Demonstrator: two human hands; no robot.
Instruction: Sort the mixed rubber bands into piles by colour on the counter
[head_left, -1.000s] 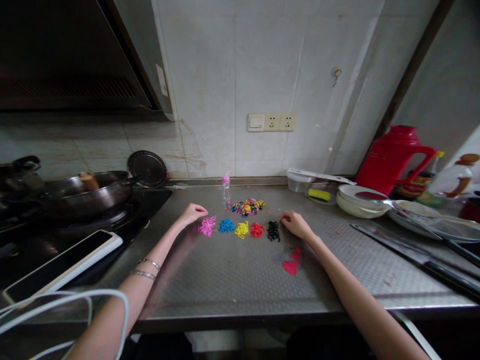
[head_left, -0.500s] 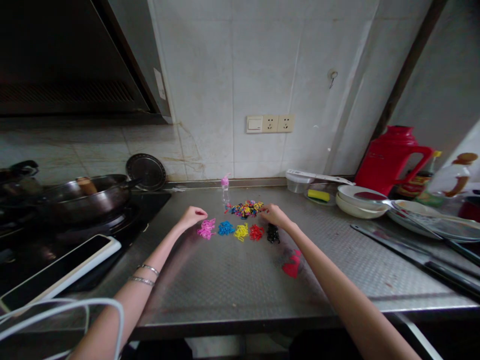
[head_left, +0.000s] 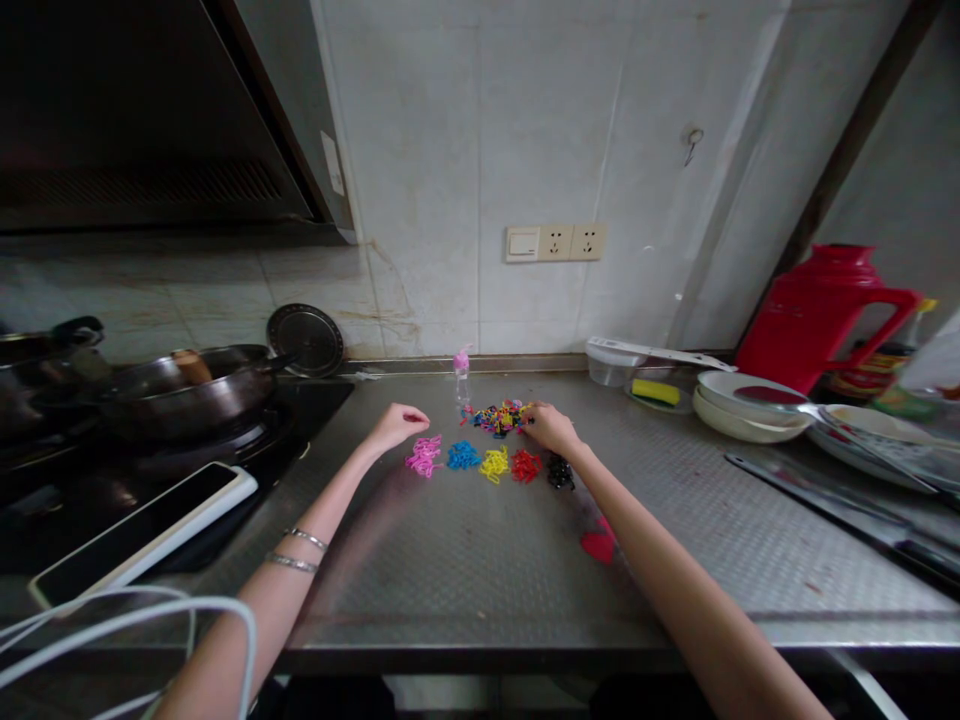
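My left hand [head_left: 397, 426] hovers just above and left of a pink heap of small band-like pieces [head_left: 424, 456]. Its fingertips are pinched together, and whatever is between them is too small to see. Fingers bent and closed, my right hand [head_left: 553, 430] touches the right end of a mixed multicoloured pile [head_left: 501, 417]; its fingertips are partly hidden. In a row in front of that pile lie a blue heap [head_left: 463, 456], a yellow heap [head_left: 494, 464], a red heap [head_left: 526, 465] and a black heap [head_left: 559, 471], this last beside my right wrist.
Behind the pile stands a small clear bottle with a pink top [head_left: 462, 375]. A red-marked clear bag [head_left: 598, 543] lies by my right forearm. Leftward are a stove with a pan [head_left: 187, 390] and a white device [head_left: 150, 535]; rightward, bowls [head_left: 750, 415], a knife [head_left: 832, 500] and a red flask [head_left: 814, 320].
The view has turned slightly left, so the counter items appear farther right. My right hand has shifted a little left into the mixed pile. My left hand stays near the pink heap.
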